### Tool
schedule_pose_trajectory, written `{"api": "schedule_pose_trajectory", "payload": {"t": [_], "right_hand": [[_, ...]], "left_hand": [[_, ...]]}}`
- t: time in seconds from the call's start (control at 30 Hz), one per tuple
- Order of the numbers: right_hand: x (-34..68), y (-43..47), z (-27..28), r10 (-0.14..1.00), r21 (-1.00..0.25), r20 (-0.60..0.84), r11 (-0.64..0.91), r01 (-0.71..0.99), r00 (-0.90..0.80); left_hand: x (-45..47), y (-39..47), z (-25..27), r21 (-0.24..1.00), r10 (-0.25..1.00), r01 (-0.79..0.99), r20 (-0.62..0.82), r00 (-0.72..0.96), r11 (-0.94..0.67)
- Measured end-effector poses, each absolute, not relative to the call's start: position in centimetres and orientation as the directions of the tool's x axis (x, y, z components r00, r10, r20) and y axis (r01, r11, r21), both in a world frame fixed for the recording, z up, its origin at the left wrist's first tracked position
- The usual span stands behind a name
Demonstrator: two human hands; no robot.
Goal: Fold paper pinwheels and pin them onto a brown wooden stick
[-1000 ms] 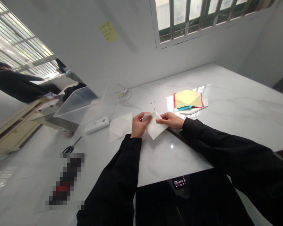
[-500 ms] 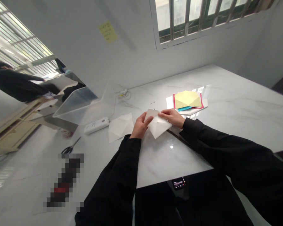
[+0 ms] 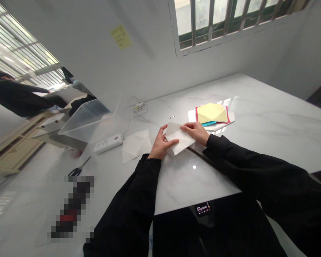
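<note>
Pinching one white folded paper (image 3: 179, 140) | left hand (image 3: 160, 144) and right hand (image 3: 196, 132) fingers clamped on it | one creased sheet (image 3: 136, 144) left of the fingers | one coloured paper stack (image 3: 212, 115) beyond them | one scissors (image 3: 79, 168)

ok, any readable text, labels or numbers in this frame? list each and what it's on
Nothing can be read.
Yellow sticky note on the wall: handwriting, too blurred.
Small dark screen at the table's near edge: coloured characters, too small.
White remote-like device: faint marks, unreadable.
White folded paper held by left hand and right hand: blank.

Folded paper (image 3: 179, 139) on table (image 3: 256, 107) between both hands, paper stack (image 3: 212, 115) behind right, creased sheet (image 3: 136, 144) left, scissors (image 3: 79, 168) far left.
</note>
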State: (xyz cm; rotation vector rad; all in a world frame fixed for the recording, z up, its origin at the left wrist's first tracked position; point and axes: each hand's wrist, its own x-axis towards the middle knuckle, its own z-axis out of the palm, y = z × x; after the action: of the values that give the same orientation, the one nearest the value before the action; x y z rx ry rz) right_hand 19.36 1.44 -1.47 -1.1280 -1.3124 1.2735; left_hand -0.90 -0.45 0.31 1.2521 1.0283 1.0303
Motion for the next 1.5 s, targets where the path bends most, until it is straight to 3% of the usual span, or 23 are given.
{"api": "schedule_pose_trajectory", "payload": {"t": [0.3, 0.77, 1.2, 1.5], "right_hand": [[19.3, 1.0, -0.5, 0.974, -0.986, 0.005, -0.032, -0.161, -0.226], [19.8, 1.1, 0.1, 0.970, -0.999, 0.034, 0.024, -0.042, -0.240], [19.7, 1.5, -0.4, 0.977, -0.988, 0.092, 0.066, -0.138, -0.192], [19.9, 1.9, -0.8, 0.976, -0.989, 0.120, 0.101, -0.112, -0.180]], "left_hand": [[-0.8, -0.4, 0.6, 0.988, 0.973, -0.115, -0.081, 0.214, 0.107], [-1.0, -0.4, 1.0, 0.994, 0.978, -0.076, -0.061, 0.202, 0.078], [-1.0, -0.6, 0.7, 0.983, 0.944, -0.125, -0.091, 0.316, 0.137], [-1.1, 0.0, 0.2, 0.991, 0.982, -0.087, -0.086, 0.166, 0.102]]}}
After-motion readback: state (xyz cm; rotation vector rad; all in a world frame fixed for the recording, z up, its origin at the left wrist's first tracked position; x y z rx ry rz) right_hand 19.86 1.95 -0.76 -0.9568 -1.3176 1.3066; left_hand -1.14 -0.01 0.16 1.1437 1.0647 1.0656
